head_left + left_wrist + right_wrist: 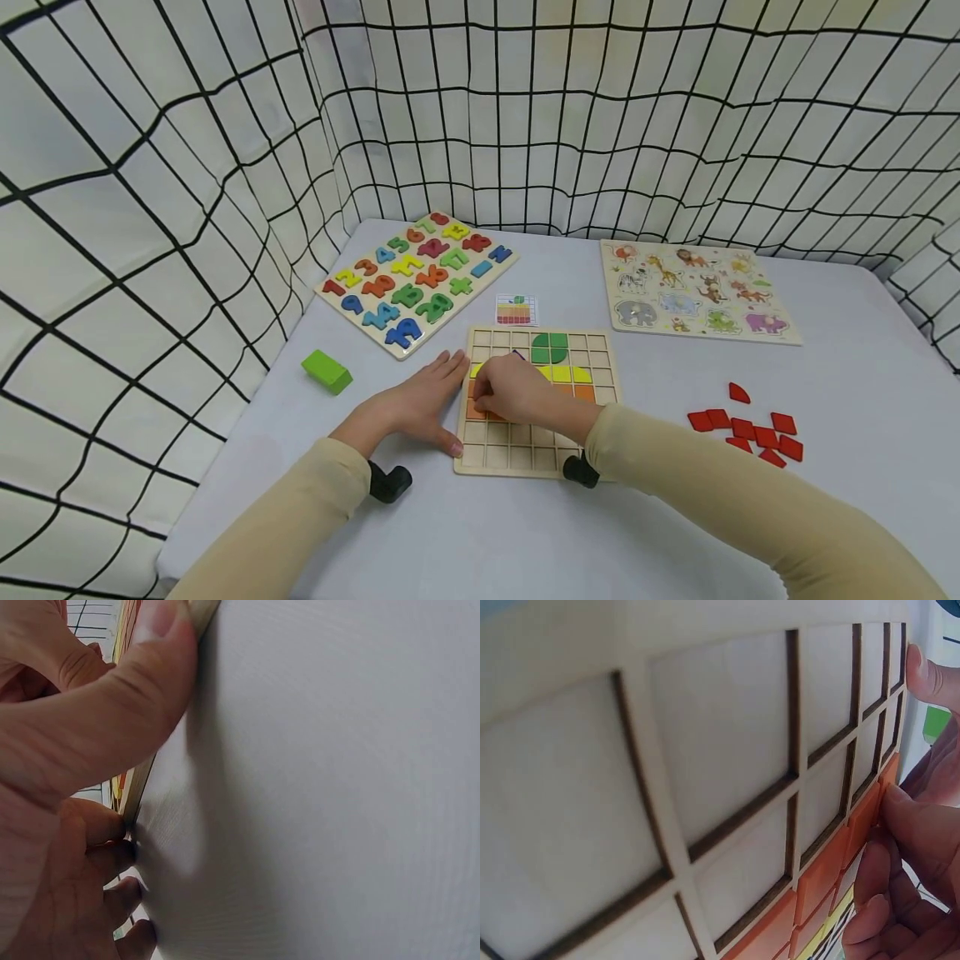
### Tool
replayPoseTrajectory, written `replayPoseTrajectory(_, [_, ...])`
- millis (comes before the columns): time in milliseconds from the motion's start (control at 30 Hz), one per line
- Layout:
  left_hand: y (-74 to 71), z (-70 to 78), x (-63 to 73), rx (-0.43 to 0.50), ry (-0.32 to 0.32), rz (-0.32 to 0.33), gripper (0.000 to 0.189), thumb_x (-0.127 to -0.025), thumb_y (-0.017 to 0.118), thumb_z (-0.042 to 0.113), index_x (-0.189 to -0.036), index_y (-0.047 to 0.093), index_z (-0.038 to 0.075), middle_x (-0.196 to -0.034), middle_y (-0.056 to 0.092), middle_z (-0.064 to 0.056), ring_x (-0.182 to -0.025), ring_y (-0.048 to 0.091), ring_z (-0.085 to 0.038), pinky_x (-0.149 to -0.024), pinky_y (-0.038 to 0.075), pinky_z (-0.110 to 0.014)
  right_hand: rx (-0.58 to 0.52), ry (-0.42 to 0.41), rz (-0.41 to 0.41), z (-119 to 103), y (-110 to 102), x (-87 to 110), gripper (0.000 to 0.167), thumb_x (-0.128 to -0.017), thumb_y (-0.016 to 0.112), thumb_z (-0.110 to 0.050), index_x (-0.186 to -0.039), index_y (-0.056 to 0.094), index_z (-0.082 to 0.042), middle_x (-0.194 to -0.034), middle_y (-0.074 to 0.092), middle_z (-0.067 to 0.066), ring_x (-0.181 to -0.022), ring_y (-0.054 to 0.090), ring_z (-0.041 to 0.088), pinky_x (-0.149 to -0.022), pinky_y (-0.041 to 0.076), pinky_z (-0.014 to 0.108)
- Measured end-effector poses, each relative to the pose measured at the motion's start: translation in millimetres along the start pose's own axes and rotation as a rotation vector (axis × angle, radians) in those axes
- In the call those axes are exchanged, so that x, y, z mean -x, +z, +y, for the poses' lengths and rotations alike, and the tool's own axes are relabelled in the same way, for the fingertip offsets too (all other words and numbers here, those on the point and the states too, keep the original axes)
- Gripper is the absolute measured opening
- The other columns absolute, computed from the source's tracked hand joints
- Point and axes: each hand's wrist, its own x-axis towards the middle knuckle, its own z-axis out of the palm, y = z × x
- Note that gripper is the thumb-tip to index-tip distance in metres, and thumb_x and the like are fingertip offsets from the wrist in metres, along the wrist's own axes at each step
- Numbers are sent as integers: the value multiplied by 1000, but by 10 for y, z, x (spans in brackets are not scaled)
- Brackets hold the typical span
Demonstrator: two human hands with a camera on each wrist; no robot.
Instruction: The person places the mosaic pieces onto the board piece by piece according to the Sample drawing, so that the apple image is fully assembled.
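A wooden grid board (521,458) bears green, yellow and orange pieces. My left hand (427,396) rests along its left edge, fingers straight and spread, with the thumb at the lower left corner. Over the board's left side is my right hand (513,387), its fingers curled. In the right wrist view, its thumb and fingers pinch an orange square tile (888,774) at the end of the orange row. My right hand covers several cells in the head view. A small pattern card (517,309) lies just beyond the board.
Red pieces (766,437) lie scattered at the right. A green block (327,372) sits on the left. Behind are a number puzzle (405,346) and an animal puzzle (701,325). Black netting (532,117) surrounds the white table (480,542).
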Motion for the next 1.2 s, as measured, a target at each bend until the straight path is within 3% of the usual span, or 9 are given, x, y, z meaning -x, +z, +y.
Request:
replayPoseTrajectory(300, [-20,11,7,1,7,-9,125,-76,89,44,-162,12,-2,-173,7,-19,-160,0,-40,-130,12,-54,2,-31,12,4,-31,63,6,-92,77,-15,-88,75,-12,-79,71,-3,-72,59,10,-73,56,26])
replayPoseTrajectory(500, [-31,24,1,3,-18,-33,125,-76,89,45,-164,12,1,-173,6,-16,-161,-2,-37,-131,12,-53,-78,-5,57,215,-182,239,5,-93,76,-16,-89,75,-14,-82,69,-5,-76,59,11,-72,53,25])
replayPoseTrajectory(700, [-33,10,-12,-17,-44,-36,126,-75,89,46,-164,12,4,-174,5,-14,-161,-2,-35,-131,12,-52,-120,58,109,682,-457,532,3,-94,74,-14,-94,76,-11,-87,71,-1,-78,58,14,-71,53,26])
replayPoseTrajectory(1000, [-35,13,-43,-49,-40,-32,127,-75,89,47,-164,11,2,-173,5,-15,-161,-2,-36,-131,11,-52,-41,101,207,1550,-935,1238,18,-93,75,-13,-109,75,-4,-95,73,3,-86,62,17,-70,54,22])
replayPoseTrajectory(1200, [-17,19,-47,-58,-35,-28,126,-75,89,47,-163,11,0,-173,5,-17,-161,-1,-38,-131,11,-52,-21,158,180,2030,-979,1581,23,-92,76,-11,-113,73,-3,-100,74,7,-90,64,18,-70,54,14])
